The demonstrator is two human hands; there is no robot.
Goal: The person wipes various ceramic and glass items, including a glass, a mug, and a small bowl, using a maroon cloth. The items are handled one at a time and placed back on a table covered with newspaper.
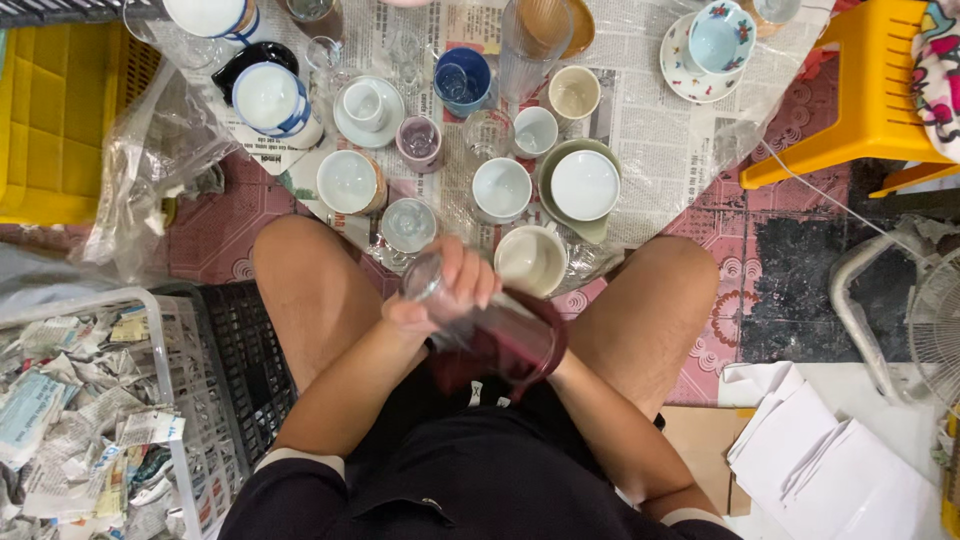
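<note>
The left hand (445, 290) is gripping a clear glass tumbler (480, 320) near its rim, fingers curled fully around it, above the lap. The right hand is hidden behind a dark red cloth (500, 360) at the tumbler's base, so its grip cannot be determined. Just beyond the hands, cups and bowls (500, 188) are standing unwrapped on newspaper (660, 130); to the left, a basket (155, 330) is holding crumpled paper, so the glass in hand appears to be one of many.

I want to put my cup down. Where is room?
Bare newspaper lies right of the white bowl, below the saucer. Left of there, around the blue cup, cups stand packed. The hands hold a glass.
</note>
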